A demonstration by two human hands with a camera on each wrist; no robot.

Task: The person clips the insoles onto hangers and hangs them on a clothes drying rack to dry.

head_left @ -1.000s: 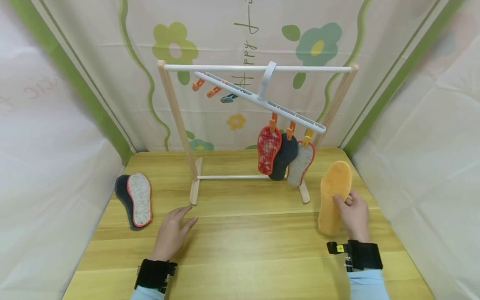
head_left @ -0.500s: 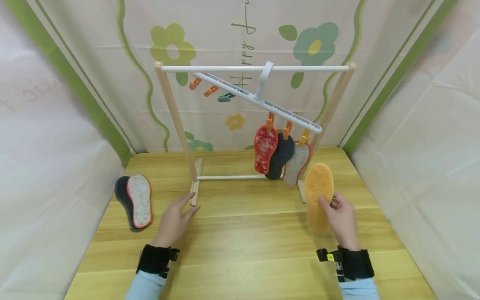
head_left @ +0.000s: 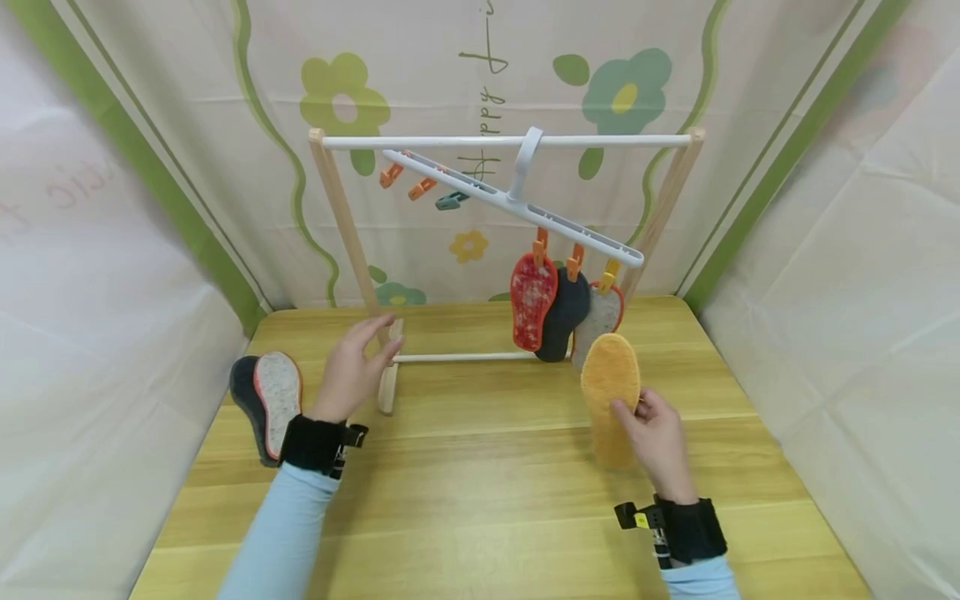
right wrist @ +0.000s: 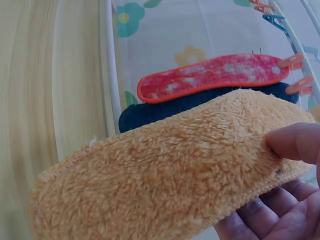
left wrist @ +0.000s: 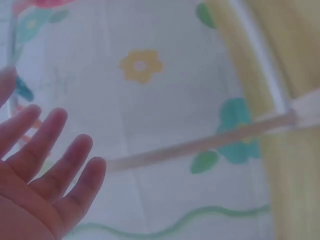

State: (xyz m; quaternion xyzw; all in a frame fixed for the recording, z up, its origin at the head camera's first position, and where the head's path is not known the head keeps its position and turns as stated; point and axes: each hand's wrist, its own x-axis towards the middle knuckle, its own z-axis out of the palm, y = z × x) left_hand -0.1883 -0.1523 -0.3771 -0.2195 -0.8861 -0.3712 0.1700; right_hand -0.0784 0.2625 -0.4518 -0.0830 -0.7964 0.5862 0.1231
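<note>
My right hand [head_left: 660, 442] pinches a fuzzy yellow insole [head_left: 611, 392] by its edge, thumb on the near face, fingers behind. The insole stands upright in front of the rack's right side and overlaps a grey insole [head_left: 597, 317] with a red rim. That one hangs from a yellow clip [head_left: 609, 275], beside a dark insole [head_left: 564, 317] and a red mottled insole [head_left: 533, 304] on orange clips. Near the rack's left post, my left hand [head_left: 352, 367] is raised with fingers spread and holds nothing. In the left wrist view its fingers [left wrist: 75, 155] are extended.
A white clip hanger [head_left: 510, 200] hangs slanted from the rack's top bar [head_left: 420, 142]. Two orange clips and a teal clip [head_left: 452, 201] hang at its left half. On the table's left lie a dark insole [head_left: 246, 392] and a grey one [head_left: 277, 396].
My right hand has carried the yellow insole leftward, to in front of the hanging grey insole. My left hand has moved up and forward toward the rack's left post.
</note>
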